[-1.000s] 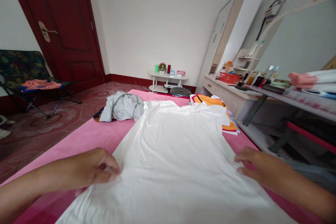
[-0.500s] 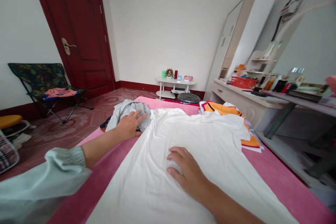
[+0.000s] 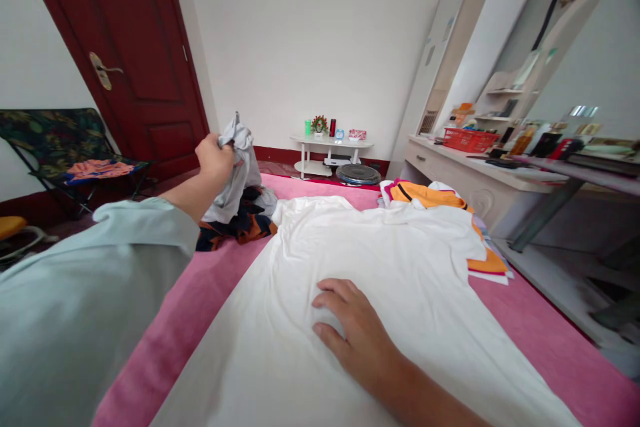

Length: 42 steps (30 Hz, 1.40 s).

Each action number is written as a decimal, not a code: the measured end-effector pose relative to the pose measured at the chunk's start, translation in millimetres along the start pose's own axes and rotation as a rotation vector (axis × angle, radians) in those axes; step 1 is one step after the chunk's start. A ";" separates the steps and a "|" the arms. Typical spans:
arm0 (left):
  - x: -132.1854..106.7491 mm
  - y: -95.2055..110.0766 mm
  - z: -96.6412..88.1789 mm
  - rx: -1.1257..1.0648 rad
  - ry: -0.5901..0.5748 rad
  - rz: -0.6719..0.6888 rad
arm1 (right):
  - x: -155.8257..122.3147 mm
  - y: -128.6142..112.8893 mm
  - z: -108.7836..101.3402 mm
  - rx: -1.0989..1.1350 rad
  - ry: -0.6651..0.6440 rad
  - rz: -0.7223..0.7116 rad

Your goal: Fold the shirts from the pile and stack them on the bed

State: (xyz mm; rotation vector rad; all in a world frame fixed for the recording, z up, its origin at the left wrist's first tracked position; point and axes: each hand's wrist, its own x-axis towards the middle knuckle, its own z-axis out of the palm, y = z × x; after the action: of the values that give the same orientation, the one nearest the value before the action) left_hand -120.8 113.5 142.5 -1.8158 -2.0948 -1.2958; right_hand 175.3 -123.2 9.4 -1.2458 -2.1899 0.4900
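A grey garment hangs bunched from my left hand, which grips it above a heap of dark and orange clothes on the bed's far left. Its lower part still meets the heap. Spread over the pink bed cover lies a white T-shirt, with its neck and sleeves at the far end and some creases on the left. My right hand rests on the middle of the shirt, fingers slightly curled and apart, holding nothing.
Folded orange and white clothes lie at the far right, partly under the shirt's sleeve. Beyond the bed stand a small white table and a round dark object. A dresser lines the right; a camouflage chair stands left.
My left hand has closed on the grey garment and lifted it off the heap, uncovering dark and orange clothes. My right hand stays on the white shirt. The view has shifted slightly.
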 end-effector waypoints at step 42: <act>-84.4 -7.7 67.5 0.305 -0.499 0.246 | -0.3 1.1 1.1 0.041 0.032 0.013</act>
State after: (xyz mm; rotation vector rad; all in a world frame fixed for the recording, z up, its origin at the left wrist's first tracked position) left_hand -72.4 90.7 48.3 -2.3201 -2.0327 -0.4650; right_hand 175.5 -123.0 7.8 -1.2382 -2.1363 0.5135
